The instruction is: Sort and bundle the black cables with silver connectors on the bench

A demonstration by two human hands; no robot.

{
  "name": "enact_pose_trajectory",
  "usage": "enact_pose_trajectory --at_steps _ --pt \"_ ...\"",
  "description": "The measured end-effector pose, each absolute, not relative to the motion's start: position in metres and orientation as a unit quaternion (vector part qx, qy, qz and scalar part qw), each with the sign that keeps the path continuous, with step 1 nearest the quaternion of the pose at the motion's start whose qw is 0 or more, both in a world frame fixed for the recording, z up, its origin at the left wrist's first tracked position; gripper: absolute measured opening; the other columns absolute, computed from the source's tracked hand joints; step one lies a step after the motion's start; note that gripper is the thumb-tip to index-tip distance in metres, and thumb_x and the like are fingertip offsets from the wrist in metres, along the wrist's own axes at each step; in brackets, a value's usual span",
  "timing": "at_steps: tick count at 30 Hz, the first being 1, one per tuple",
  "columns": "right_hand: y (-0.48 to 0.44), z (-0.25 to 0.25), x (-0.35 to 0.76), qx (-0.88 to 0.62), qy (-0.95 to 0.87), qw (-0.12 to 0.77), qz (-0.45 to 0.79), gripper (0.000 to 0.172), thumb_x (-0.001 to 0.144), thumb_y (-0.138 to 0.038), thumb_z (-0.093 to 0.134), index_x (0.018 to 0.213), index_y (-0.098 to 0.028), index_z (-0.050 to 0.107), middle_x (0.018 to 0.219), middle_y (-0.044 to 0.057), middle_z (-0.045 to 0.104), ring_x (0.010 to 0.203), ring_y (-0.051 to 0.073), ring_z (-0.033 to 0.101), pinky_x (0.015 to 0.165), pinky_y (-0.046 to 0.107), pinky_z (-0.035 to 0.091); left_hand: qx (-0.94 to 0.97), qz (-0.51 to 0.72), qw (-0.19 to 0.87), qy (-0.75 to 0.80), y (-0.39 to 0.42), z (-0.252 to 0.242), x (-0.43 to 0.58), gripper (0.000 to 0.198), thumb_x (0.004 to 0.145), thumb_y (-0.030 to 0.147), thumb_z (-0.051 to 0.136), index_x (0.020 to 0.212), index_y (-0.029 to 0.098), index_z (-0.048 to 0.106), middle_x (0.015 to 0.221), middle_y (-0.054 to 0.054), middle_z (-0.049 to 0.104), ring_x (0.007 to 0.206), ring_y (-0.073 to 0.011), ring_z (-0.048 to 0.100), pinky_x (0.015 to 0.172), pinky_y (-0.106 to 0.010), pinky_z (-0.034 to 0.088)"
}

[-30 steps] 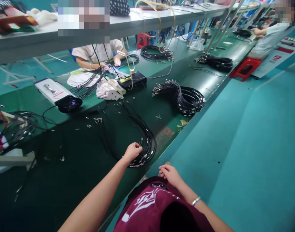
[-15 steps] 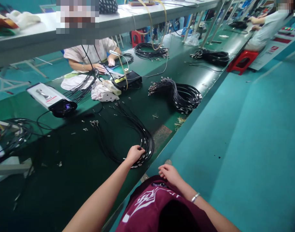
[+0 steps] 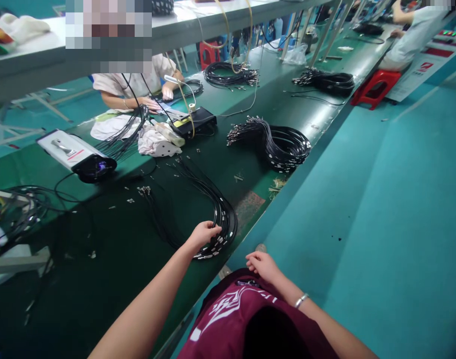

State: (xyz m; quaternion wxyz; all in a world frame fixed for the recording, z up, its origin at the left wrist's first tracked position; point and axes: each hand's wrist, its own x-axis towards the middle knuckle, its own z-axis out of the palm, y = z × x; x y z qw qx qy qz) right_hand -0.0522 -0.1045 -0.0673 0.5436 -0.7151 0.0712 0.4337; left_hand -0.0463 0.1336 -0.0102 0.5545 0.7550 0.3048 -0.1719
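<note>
A loop of black cables (image 3: 230, 219) with small white tags lies curved on the dark green bench (image 3: 100, 299), its metal-tipped ends pointing to the far left. My left hand (image 3: 206, 234) is at the inner side of the bend, fingers closed in a pinch on cable there; how many strands it grips I cannot tell. In front of my maroon apron, beyond the bench edge, my right hand (image 3: 263, 265) hangs with its fingers loosely curled in, and nothing shows in it.
A thicker black cable bundle (image 3: 287, 147) lies farther along the bench, with another bundle (image 3: 327, 82) behind it. At left stand a silver-and-black machine (image 3: 76, 155) and tangled wires (image 3: 24, 209). Across the bench, a person's hands (image 3: 149, 103) work beside a black box (image 3: 198, 122).
My left hand has shifted slightly left and up along the inner side of the cable loop. My right hand stays nearly still. The view has tilted a little.
</note>
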Motion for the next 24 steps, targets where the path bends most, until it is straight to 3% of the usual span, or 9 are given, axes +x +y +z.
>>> enact_pose_trajectory --at_steps 5,12,19,24 --pt "-0.102 -0.063 -0.053 -0.709 0.078 0.548 0.438 0.017 0.080 -0.011 0.044 0.081 -0.009 0.061 0.068 0.005 0.061 0.054 0.009 0.053 0.047 0.017 0.038 0.697 -0.194 0.635 0.270 0.147 0.014 -0.055 0.030 0.066 0.042 0.063 0.074 0.015 0.051 0.066 -0.005 0.064 0.063 -0.0152 0.061 0.056 -0.023 0.044" --pt "-0.094 -0.059 -0.055 -0.700 0.078 0.554 0.443 0.016 0.079 -0.011 0.046 0.079 -0.010 0.061 0.067 0.004 0.061 0.054 0.009 0.053 0.046 0.017 0.038 0.597 -0.175 0.740 0.254 0.157 0.031 -0.067 0.031 0.078 0.038 0.055 0.093 0.011 0.055 0.079 -0.010 0.064 0.062 -0.0166 0.062 0.054 -0.026 0.047" --pt "-0.091 -0.062 -0.057 -0.692 0.088 0.560 0.446 0.011 0.077 -0.015 0.052 0.078 -0.010 0.061 0.067 0.005 0.061 0.053 0.009 0.053 0.045 0.017 0.037 0.589 -0.172 0.739 0.279 0.155 0.029 -0.075 0.026 0.081 0.030 0.051 0.093 0.010 0.060 0.075 -0.009 0.065 0.053 -0.0106 0.056 0.052 -0.022 0.044" --pt "-0.090 -0.061 -0.057 -0.686 0.091 0.566 0.448 0.010 0.076 -0.016 0.054 0.078 -0.010 0.061 0.067 0.005 0.061 0.052 0.010 0.053 0.045 0.018 0.038 0.561 -0.178 0.756 0.287 0.153 0.025 -0.075 0.024 0.080 0.028 0.054 0.096 0.010 0.057 0.089 -0.014 0.066 0.059 -0.0149 0.062 0.050 -0.023 0.047"
